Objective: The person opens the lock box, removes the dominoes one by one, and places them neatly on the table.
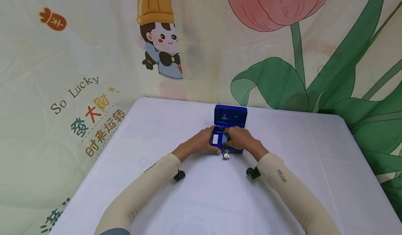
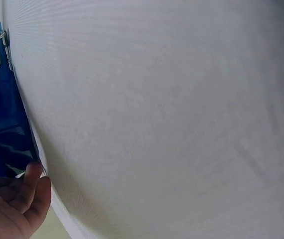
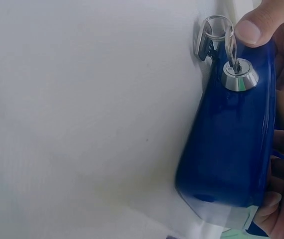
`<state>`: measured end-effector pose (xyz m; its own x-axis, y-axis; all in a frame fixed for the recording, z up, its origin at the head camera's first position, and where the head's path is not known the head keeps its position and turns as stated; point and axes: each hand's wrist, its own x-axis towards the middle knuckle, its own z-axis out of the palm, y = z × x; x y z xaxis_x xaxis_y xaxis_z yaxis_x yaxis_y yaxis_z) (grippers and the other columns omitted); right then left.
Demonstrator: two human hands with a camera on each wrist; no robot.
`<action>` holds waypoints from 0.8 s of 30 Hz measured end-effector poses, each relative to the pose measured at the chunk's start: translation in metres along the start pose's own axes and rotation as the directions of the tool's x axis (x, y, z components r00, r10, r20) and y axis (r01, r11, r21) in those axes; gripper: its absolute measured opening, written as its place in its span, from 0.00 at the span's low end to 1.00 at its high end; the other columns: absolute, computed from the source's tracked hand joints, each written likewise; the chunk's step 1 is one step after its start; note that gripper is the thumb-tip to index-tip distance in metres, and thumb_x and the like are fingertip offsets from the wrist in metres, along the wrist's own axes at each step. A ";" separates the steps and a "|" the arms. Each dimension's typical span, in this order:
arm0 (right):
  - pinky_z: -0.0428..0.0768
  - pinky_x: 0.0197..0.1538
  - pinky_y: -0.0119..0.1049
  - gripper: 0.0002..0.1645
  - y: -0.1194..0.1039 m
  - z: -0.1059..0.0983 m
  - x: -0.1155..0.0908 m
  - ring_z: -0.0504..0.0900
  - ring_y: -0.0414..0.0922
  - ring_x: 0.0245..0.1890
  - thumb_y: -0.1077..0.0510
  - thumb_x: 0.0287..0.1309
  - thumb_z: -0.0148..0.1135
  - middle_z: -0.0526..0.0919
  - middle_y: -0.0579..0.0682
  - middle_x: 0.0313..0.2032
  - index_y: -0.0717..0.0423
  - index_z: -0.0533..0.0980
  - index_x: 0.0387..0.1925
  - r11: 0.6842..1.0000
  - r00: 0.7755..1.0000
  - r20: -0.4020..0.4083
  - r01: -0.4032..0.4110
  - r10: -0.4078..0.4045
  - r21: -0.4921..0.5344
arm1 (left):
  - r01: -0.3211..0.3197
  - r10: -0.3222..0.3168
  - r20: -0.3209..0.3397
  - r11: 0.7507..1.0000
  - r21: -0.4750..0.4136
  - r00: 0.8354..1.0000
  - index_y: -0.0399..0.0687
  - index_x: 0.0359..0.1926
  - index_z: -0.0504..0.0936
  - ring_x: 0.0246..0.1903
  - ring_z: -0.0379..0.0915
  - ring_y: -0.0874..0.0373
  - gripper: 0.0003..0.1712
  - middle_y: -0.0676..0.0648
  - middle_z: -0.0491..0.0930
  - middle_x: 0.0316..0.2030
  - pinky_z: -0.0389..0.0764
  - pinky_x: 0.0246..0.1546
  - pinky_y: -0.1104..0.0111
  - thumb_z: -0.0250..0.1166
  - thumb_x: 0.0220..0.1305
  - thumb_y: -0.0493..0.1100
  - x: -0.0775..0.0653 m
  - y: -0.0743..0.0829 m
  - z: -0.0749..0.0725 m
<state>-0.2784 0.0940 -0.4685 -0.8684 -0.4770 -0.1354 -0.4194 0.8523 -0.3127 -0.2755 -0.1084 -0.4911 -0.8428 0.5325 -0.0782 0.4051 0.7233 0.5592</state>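
A blue metal cash box (image 1: pixel 214 146) stands on the white table with its lid (image 1: pixel 230 115) raised at the back. Silver keys (image 3: pixel 230 47) on a ring hang from the round lock (image 3: pixel 240 75) on its front. My left hand (image 1: pixel 202 140) grips the box's left end, thumb at the front near the lock. Over the right part of the box, my right hand (image 1: pixel 240 138) reaches inside with bent fingers. A light blue patch (image 1: pixel 224 138) shows beneath that hand; what its fingertips touch is hidden. A white rectangle (image 1: pixel 215 139) is visible inside on the left.
The white table (image 1: pixel 176 207) extends around the box, its far edge against a printed cloth backdrop (image 1: pixel 201 53). Dark wrist cameras (image 1: pixel 253 173) stick out beneath both forearms, near the tabletop.
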 end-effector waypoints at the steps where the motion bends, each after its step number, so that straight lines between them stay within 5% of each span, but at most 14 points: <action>1: 0.82 0.57 0.51 0.33 0.000 0.000 0.000 0.85 0.50 0.48 0.45 0.58 0.73 0.85 0.56 0.53 0.56 0.78 0.61 1.000 1.000 -0.001 -0.001 0.001 -0.001 | -0.002 0.002 -0.001 1.000 0.001 1.000 0.42 0.76 0.54 0.68 0.66 0.46 0.62 0.39 0.68 0.69 0.65 0.71 0.51 0.79 0.50 0.59 0.000 0.000 0.000; 19: 0.83 0.54 0.49 0.34 0.005 -0.009 -0.013 0.83 0.48 0.41 0.47 0.58 0.73 0.85 0.56 0.53 0.58 0.77 0.62 0.999 1.000 -0.013 -0.019 0.020 0.035 | -0.006 0.006 -0.004 1.000 -0.005 1.000 0.42 0.76 0.55 0.67 0.67 0.45 0.61 0.38 0.70 0.68 0.65 0.71 0.51 0.80 0.50 0.58 -0.001 0.002 -0.002; 24: 0.84 0.49 0.44 0.33 0.007 -0.011 -0.015 0.81 0.46 0.36 0.47 0.58 0.73 0.87 0.53 0.44 0.59 0.77 0.61 0.999 1.000 -0.012 -0.021 0.021 0.035 | 0.003 -0.003 0.001 1.000 0.004 1.000 0.43 0.76 0.54 0.67 0.67 0.45 0.62 0.39 0.69 0.68 0.65 0.71 0.50 0.79 0.50 0.58 -0.001 0.002 -0.001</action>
<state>-0.2710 0.1096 -0.4587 -0.8800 -0.4565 -0.1310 -0.3921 0.8540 -0.3421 -0.2744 -0.1080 -0.4890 -0.8436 0.5309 -0.0803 0.4042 0.7265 0.5557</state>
